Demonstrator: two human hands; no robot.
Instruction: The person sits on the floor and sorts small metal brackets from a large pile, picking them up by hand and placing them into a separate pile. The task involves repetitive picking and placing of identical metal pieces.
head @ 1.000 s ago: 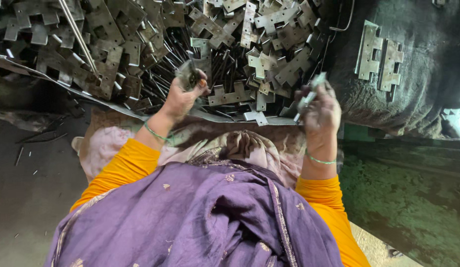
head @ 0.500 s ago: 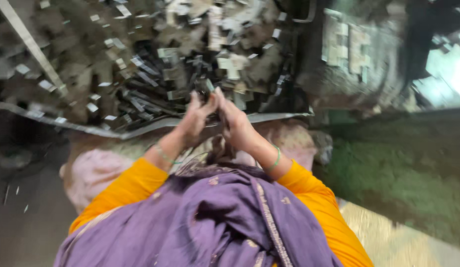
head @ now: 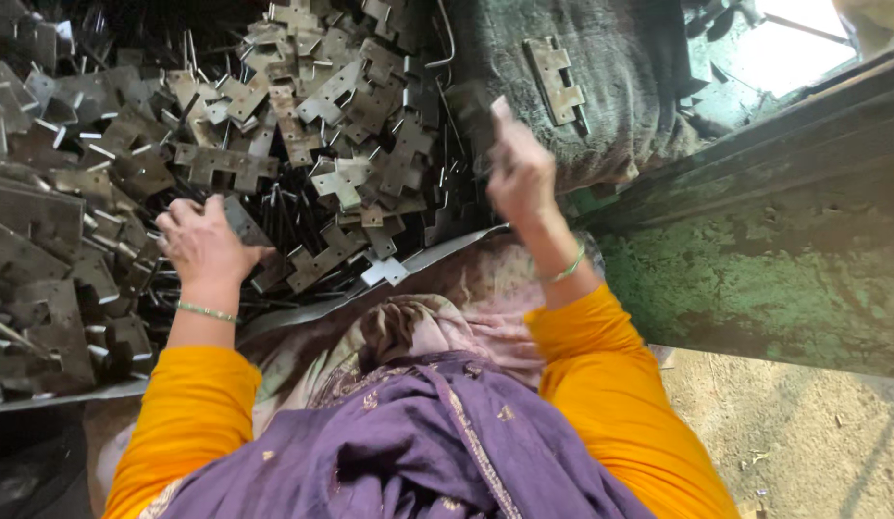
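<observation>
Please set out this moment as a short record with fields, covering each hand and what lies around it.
left hand: left hand rests on a flat metal piece in the pile
right hand: right hand raised, gripping a dark metal part, blurred
pile: notched metal plates heaped with thin rods
cloth: grey cloth at right, one hinge plate lying on it
clothing: orange sleeves, purple scarf
</observation>
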